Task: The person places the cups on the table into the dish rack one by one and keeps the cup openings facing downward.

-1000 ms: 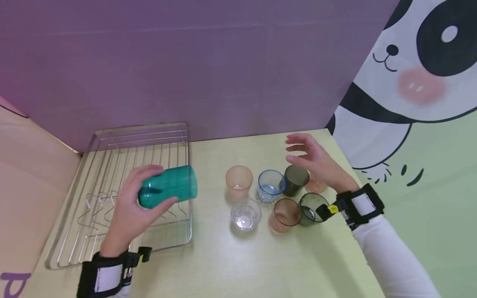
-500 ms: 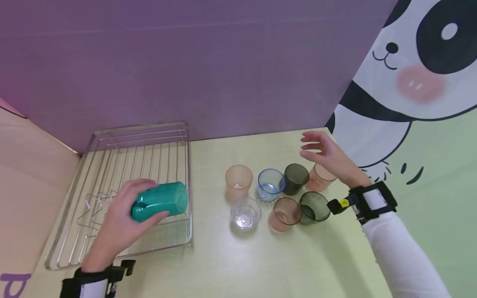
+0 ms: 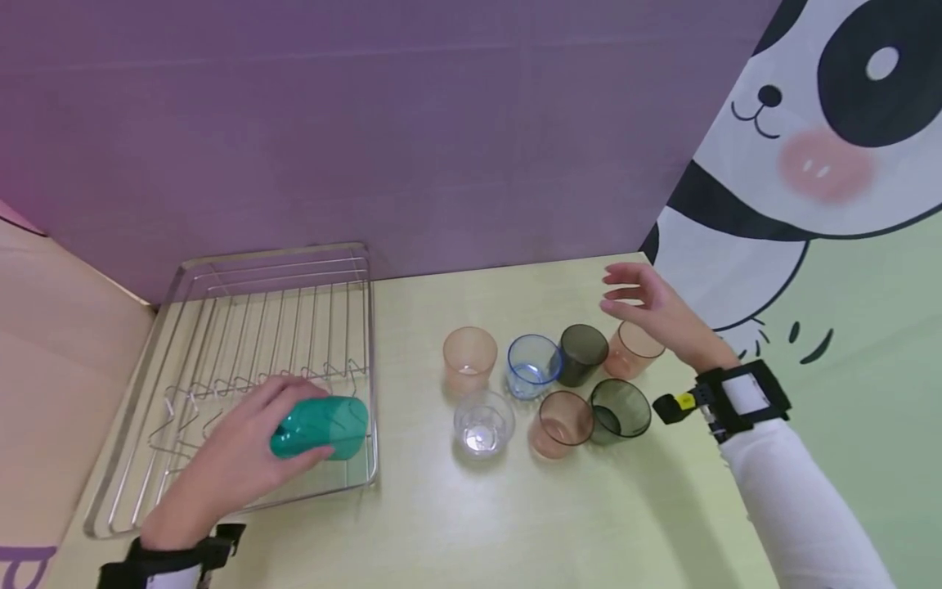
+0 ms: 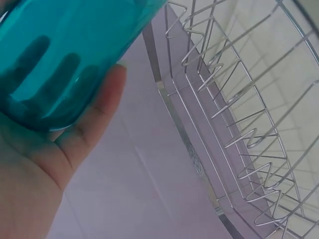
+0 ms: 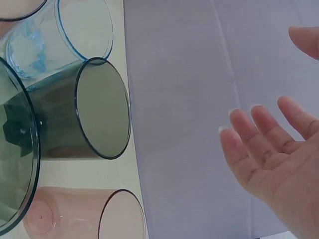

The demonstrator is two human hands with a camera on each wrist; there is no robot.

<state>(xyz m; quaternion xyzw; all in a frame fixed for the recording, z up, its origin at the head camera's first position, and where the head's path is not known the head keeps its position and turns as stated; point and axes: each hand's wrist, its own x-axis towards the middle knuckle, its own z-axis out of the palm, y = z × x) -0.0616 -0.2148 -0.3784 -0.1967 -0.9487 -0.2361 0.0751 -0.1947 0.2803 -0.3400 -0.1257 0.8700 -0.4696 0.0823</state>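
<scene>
My left hand (image 3: 250,442) grips a teal green cup (image 3: 346,427) lying on its side in the air, its base toward my palm and its mouth pointing right. The cup overlaps the front right part of the wire dish rack (image 3: 373,343) in the head view. Through the teal wall (image 4: 84,45) in the left wrist view, my fingers show wrapped round it. My right hand (image 3: 655,311) hovers with relaxed fingers, holding nothing, above a pink cup (image 3: 631,352) at the right end of the group. A dark grey-green cup (image 3: 583,356) stands just left of it.
Further upright cups share the tabletop (image 3: 441,532): a peach one (image 3: 468,353), a blue-rimmed one (image 3: 531,366), a clear one (image 3: 482,425), a brownish one (image 3: 561,425) and a green-grey one (image 3: 621,409). A purple backdrop (image 3: 441,147) rises behind the table.
My left hand has carried the teal cup down and left, from beside the rack's right edge to over its front part. My right hand has drifted right, uncovering the pink cup.
</scene>
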